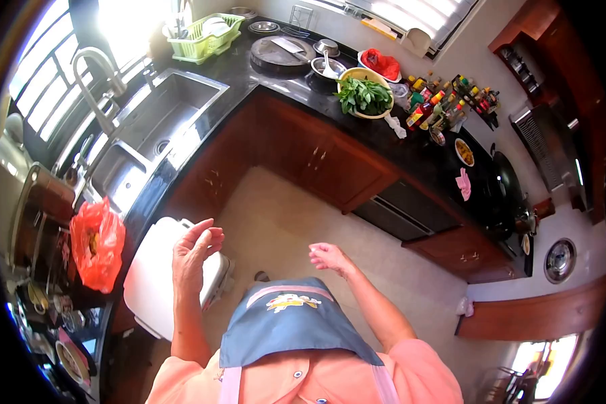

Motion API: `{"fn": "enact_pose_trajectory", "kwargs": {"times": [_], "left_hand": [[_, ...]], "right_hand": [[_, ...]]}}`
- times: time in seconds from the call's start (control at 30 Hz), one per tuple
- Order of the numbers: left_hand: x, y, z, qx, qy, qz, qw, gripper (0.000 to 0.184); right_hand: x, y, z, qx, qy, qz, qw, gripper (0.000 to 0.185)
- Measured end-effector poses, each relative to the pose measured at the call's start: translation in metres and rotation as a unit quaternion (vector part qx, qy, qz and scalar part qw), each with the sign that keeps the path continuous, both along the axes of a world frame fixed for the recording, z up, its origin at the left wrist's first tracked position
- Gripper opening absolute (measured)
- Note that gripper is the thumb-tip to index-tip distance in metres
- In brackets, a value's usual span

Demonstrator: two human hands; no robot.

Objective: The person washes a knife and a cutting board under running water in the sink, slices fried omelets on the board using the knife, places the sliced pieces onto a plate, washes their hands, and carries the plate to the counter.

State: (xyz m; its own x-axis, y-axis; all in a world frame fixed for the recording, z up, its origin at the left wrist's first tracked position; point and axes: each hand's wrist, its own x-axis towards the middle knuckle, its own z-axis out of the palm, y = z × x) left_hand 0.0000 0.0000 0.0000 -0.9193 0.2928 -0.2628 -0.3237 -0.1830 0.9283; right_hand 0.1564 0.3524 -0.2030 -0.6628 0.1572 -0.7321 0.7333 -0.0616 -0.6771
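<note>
One white, round-cornered, seemingly plastic container (156, 273) stands just beside the glossy black tabletop (236, 84), partly masked by the left hand (196, 252), whose fingers are half bent and apparently empty. The right hand (330, 257), loosely curled, hangs well apart over the pale floor (269, 209), with nothing visible in its grip. The step in hand appears to be a free-handed interval; any hold would call for a reach and wider-spread fingers. Farther out lies a red, translucent plastic bag (97, 246), its contents indistinct. Hidden or uncertain: the container's base, the right palm, and whether the left hand touches the container.
</note>
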Motion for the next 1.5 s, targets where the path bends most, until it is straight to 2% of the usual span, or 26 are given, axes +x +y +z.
{"fn": "enact_pose_trajectory", "kwargs": {"times": [0.07, 0.1, 0.13, 0.27, 0.37, 0.43, 0.5, 0.6, 0.7, 0.77, 0.83, 0.9, 0.93, 1.0, 1.03, 1.1, 1.13, 1.17, 1.2, 1.23, 1.27, 1.3, 1.33, 1.43, 1.5], "left_hand": [[0.004, -0.009, 0.009, -0.012, 0.008, -0.006, 1.000, 0.034], [-0.060, 0.046, 0.001, -0.003, 0.028, 0.007, 1.000, 0.033], [-0.054, 0.036, 0.005, -0.020, 0.006, 0.018, 1.000, 0.033], [-0.107, 0.076, -0.008, 0.002, 0.018, 0.072, 0.997, 0.032], [-0.138, 0.098, -0.014, -0.007, 0.009, 0.103, 0.995, 0.032], [-0.154, 0.113, -0.022, -0.019, 0.004, 0.132, 0.991, 0.032], [-0.170, 0.133, -0.023, -0.036, -0.015, 0.178, 0.983, 0.033], [-0.183, 0.156, -0.028, -0.028, -0.048, 0.233, 0.971, 0.033], [-0.196, 0.173, -0.033, -0.031, -0.082, 0.269, 0.959, 0.033], [-0.205, 0.180, -0.035, -0.036, -0.101, 0.287, 0.952, 0.033], [-0.220, 0.177, -0.037, -0.044, -0.102, 0.299, 0.948, 0.034], [-0.244, 0.170, -0.040, -0.048, -0.104, 0.311, 0.944, 0.034], [-0.256, 0.168, -0.044, -0.047, -0.107, 0.315, 0.942, 0.034], [-0.279, 0.151, -0.050, -0.052, -0.112, 0.305, 0.944, 0.034], [-0.299, 0.150, -0.055, -0.041, -0.109, 0.294, 0.949, 0.034], [-0.334, 0.141, -0.059, -0.051, -0.102, 0.269, 0.956, 0.034], [-0.350, 0.144, -0.058, -0.056, -0.093, 0.257, 0.960, 0.035], [-0.366, 0.145, -0.055, -0.064, -0.087, 0.245, 0.964, 0.035], [-0.382, 0.144, -0.052, -0.067, -0.083, 0.240, 0.965, 0.034], [-0.397, 0.146, -0.052, -0.063, -0.080, 0.235, 0.967, 0.034], [-0.411, 0.149, -0.054, -0.061, -0.078, 0.227, 0.969, 0.033], [-0.423, 0.148, -0.053, -0.064, -0.075, 0.219, 0.971, 0.033], [-0.435, 0.155, -0.049, -0.068, -0.076, 0.207, 0.973, 0.032], [-0.463, 0.168, -0.047, -0.081, -0.076, 0.182, 0.977, 0.032], [-0.477, 0.171, -0.049, -0.078, -0.084, 0.178, 0.977, 0.035]], "right_hand": [[-0.016, -0.019, 0.022, -0.063, 0.013, 0.002, 0.998, 0.043], [-0.101, 0.043, 0.033, -0.050, 0.043, 0.008, 0.998, 0.042], [-0.106, 0.028, 0.035, -0.079, 0.036, 0.008, 0.996, 0.041], [-0.251, 0.108, 0.084, -0.122, 0.132, -0.025, 0.983, 0.039], [-0.346, 0.165, 0.098, -0.264, 0.200, -0.081, 0.940, 0.037], [-0.403, 0.197, 0.105, -0.319, 0.197, -0.139, 0.917, 0.039], [-0.464, 0.237, 0.099, -0.367, 0.188, -0.213, 0.886, 0.036], [-0.555, 0.290, 0.074, -0.419, 0.176, -0.318, 0.832, 0.041], [-0.634, 0.334, 0.034, -0.401, 0.139, -0.436, 0.794, 0.056], [-0.667, 0.364, 0.007, -0.381, 0.120, -0.460, 0.793, 0.064], [-0.698, 0.390, -0.017, -0.380, 0.132, -0.485, 0.776, 0.060], [-0.726, 0.421, -0.046, -0.413, 0.165, -0.500, 0.743, 0.043], [-0.731, 0.425, -0.043, -0.372, 0.217, -0.539, 0.724, 0.037], [-0.738, 0.441, -0.064, -0.453, 0.303, -0.540, 0.641, 0.043], [-0.735, 0.446, -0.055, -0.465, 0.321, -0.534, 0.630, 0.050], [-0.736, 0.429, -0.030, -0.323, 0.270, -0.584, 0.694, 0.042], [-0.736, 0.411, -0.006, -0.148, 0.250, -0.544, 0.787, 0.037], [-0.735, 0.390, 0.013, 0.035, 0.218, -0.486, 0.846, 0.032], [-0.738, 0.377, 0.010, 0.146, 0.267, -0.398, 0.865, 0.024], [-0.744, 0.375, 0.014, 0.269, 0.327, -0.305, 0.853, 0.029], [-0.750, 0.373, 0.016, 0.428, 0.340, -0.216, 0.809, 0.030], [-0.754, 0.361, 0.029, 0.569, 0.341, -0.120, 0.739, 0.031], [-0.761, 0.355, 0.037, 0.586, 0.323, -0.085, 0.739, 0.036], [-0.787, 0.356, 0.031, 0.725, 0.273, 0.014, 0.633, 0.044], [-0.801, 0.360, 0.023, 0.724, 0.253, 0.055, 0.639, 0.048]]}}
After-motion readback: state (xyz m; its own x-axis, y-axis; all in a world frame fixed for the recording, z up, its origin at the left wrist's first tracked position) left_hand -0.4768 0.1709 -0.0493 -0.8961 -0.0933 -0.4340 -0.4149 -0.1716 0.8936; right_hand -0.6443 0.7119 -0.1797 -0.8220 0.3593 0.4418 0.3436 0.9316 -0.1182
